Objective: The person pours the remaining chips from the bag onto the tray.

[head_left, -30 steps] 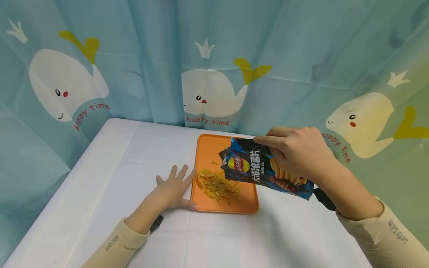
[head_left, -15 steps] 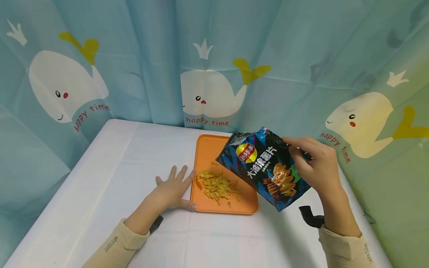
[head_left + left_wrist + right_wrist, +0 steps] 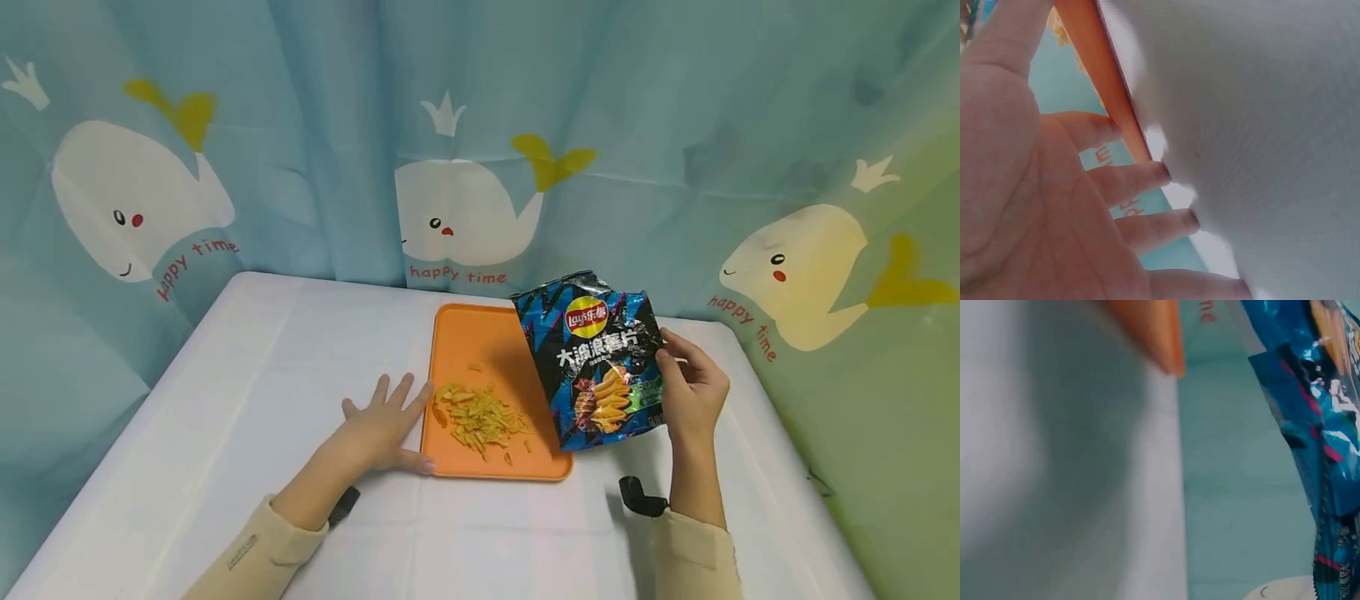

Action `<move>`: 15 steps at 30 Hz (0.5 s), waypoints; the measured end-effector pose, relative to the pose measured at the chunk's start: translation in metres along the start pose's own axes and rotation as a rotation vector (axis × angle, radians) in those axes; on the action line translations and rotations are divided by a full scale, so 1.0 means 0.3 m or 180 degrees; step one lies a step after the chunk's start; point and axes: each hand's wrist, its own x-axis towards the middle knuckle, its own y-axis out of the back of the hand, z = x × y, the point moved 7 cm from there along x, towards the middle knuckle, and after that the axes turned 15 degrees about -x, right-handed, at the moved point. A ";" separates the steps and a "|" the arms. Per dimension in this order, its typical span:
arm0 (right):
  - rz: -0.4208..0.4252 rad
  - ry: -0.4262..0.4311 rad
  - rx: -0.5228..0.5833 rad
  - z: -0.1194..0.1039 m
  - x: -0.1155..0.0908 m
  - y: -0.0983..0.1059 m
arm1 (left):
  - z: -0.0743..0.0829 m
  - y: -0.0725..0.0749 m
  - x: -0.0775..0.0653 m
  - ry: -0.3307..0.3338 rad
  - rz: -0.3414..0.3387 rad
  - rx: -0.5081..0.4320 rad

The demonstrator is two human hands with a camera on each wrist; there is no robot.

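My left hand (image 3: 378, 432) lies spread on the table at the left edge of an orange tray (image 3: 468, 333), thumb and index finger against the rim. In the left wrist view its straight fingers (image 3: 1141, 181) meet the table beside the orange rim (image 3: 1107, 81). A heap of yellow crisp pieces (image 3: 480, 417) lies on the tray. My right hand (image 3: 693, 392) pinches a blue and black crisp bag (image 3: 600, 358) by its right side, above the tray's right part. The bag is nearly upright and its top is torn open. In the right wrist view the bag (image 3: 1329, 456) shows edge-on.
A white-covered table (image 3: 300, 358) carries the tray. Behind it hangs a light blue curtain (image 3: 337, 125) with white whales. Black wrist mounts (image 3: 641, 497) stick out near both sleeves.
My right hand has moved down and toward me, turning the crisp bag from lying sideways with its mouth leftward to nearly upright. The left hand keeps its place at the tray.
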 end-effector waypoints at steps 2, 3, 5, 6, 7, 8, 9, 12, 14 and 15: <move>-0.0019 0.0002 -0.0126 0.013 0.006 -0.008 | -0.006 -0.002 -0.004 0.0026 0.0015 -0.0021; -0.0018 0.0001 -0.0166 0.018 0.009 -0.008 | -0.008 -0.003 -0.006 0.0031 0.0016 -0.0033; -0.0016 -0.0034 -0.0232 0.029 0.013 -0.007 | -0.010 -0.005 -0.007 0.0025 0.0022 -0.0050; -0.0014 -0.0063 -0.0253 0.035 0.013 -0.004 | -0.012 -0.006 -0.007 0.0027 0.0021 -0.0059; -0.0011 -0.0113 -0.0279 0.044 0.014 -0.001 | -0.014 -0.006 -0.008 0.0029 0.0022 -0.0057; -0.0003 -0.0158 -0.0288 0.052 0.015 0.004 | -0.015 -0.006 -0.008 0.0031 0.0020 -0.0052; 0.0006 -0.0222 -0.0298 0.063 0.014 0.009 | -0.016 -0.007 -0.007 0.0034 0.0014 -0.0045; 0.0068 -0.0474 -0.0430 0.107 0.012 0.030 | -0.017 -0.009 -0.003 0.0018 0.0000 -0.0028; 0.0125 -0.0679 -0.0550 0.139 0.008 0.048 | -0.014 -0.010 0.001 -0.0007 -0.0013 -0.0017; 0.0139 -0.0775 -0.0620 0.157 0.007 0.056 | -0.013 -0.011 0.003 -0.0017 -0.0020 -0.0014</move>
